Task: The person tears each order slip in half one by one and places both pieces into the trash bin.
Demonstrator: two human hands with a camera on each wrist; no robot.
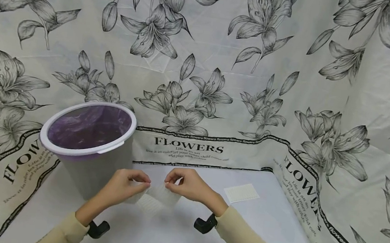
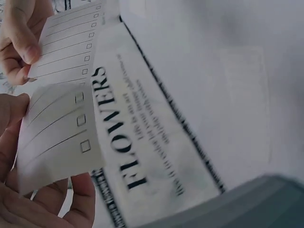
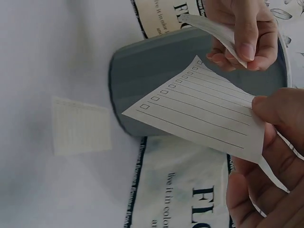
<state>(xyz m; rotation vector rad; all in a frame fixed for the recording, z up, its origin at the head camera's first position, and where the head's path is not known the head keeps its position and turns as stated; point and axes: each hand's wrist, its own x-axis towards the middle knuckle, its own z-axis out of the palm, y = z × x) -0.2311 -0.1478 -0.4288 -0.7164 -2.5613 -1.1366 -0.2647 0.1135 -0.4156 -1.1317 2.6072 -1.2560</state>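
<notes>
Two pieces of white checklist paper, printed with lines and small boxes, are held up above the white table. My left hand (image 1: 122, 187) pinches one checklist piece (image 2: 59, 147) between thumb and fingers. The other checklist piece (image 3: 204, 111) is pinched at its edge by my right hand (image 1: 190, 185). In the right wrist view a gap shows between the two pieces; in the left wrist view they overlap. Below the hands a pale printed sheet (image 1: 150, 204) lies flat on the table, partly covered by the held paper.
A grey bin (image 1: 82, 177) with a white rim and a purple liner (image 1: 91, 126) stands left of the hands. Another pale sheet (image 1: 242, 193) lies to the right on the white table (image 1: 269, 232). Flower-printed cloth (image 1: 199, 78) hangs behind and at both sides.
</notes>
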